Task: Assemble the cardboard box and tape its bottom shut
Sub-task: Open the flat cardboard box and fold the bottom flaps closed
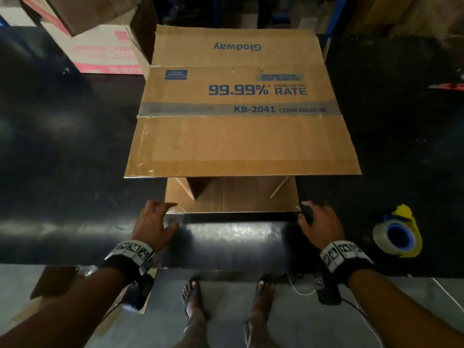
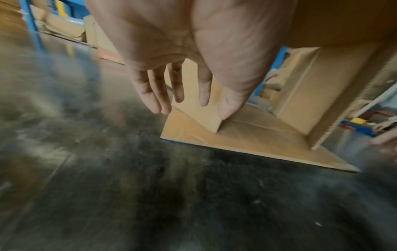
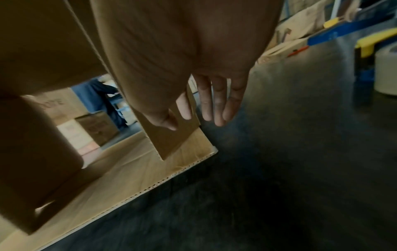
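Observation:
A large brown cardboard box (image 1: 238, 136) with blue print lies on its side on the black table (image 1: 75, 172), its open end facing me. Its lower flap (image 1: 251, 199) rests flat on the table and the upper flap juts out above it. Both side flaps stand partly folded inward. My left hand (image 1: 155, 222) hovers at the lower flap's left corner with relaxed, spread fingers (image 2: 154, 95), beside the left side flap (image 2: 199, 115). Over at the right corner my right hand (image 1: 319, 219) has straight fingers (image 3: 217, 108) against the right side flap (image 3: 171, 142). Neither hand grips anything.
A tape dispenser (image 1: 398, 233) with a blue core and yellow handle lies on the table right of my right hand, also in the right wrist view (image 3: 384, 73). Pink-and-white cartons (image 1: 105, 54) stand at the back left. The table's near edge (image 1: 226, 262) runs just behind my wrists.

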A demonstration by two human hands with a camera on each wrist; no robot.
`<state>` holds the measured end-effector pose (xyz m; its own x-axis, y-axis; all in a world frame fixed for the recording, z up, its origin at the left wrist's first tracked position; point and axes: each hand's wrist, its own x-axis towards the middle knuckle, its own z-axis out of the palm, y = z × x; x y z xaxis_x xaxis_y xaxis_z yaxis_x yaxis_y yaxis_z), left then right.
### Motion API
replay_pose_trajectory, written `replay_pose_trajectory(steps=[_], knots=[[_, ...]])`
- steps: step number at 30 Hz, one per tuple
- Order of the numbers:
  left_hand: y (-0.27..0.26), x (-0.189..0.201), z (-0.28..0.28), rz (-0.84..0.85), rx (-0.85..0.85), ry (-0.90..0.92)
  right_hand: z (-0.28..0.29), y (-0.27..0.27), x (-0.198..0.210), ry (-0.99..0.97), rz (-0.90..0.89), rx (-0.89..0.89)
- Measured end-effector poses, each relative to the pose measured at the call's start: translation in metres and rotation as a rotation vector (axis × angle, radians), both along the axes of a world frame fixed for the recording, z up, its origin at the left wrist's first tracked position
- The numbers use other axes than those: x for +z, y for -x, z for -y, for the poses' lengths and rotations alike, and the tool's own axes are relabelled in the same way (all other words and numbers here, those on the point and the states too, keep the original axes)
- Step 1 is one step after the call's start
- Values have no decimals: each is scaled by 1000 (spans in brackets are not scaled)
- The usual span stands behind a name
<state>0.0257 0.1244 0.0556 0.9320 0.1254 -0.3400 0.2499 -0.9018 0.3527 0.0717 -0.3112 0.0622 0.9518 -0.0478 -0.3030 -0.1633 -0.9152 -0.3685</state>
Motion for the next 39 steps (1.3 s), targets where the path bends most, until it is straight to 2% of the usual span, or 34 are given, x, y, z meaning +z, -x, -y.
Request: replay_pose_trajectory(steps=[6,11,15,17,20,25,29,35,39], knots=[[-50,-46,4,-143,238,-20,-23,-51,-53,39,-195,-64],[-60,-57,12,-134,357,-27,-29,-64,-68,55,-159,-152],[-62,-53,-5,-128,418,147,-16,-69,-63,-13,-125,-152],[-61,-41,-11,-85,388,249,-8,-70,-51,-72,-80,-160],[-59,-14,-14,-10,323,293,-1,-70,-21,-131,2,-171],[-73,54,-12,161,299,278,1,-80,44,-245,216,-178],[-85,112,-13,306,277,357,3,-93,96,-371,364,-216],[-104,187,-9,607,240,367,4,-102,168,-380,617,-158],[-105,207,-11,645,206,365,7,-102,188,-384,690,-184]])
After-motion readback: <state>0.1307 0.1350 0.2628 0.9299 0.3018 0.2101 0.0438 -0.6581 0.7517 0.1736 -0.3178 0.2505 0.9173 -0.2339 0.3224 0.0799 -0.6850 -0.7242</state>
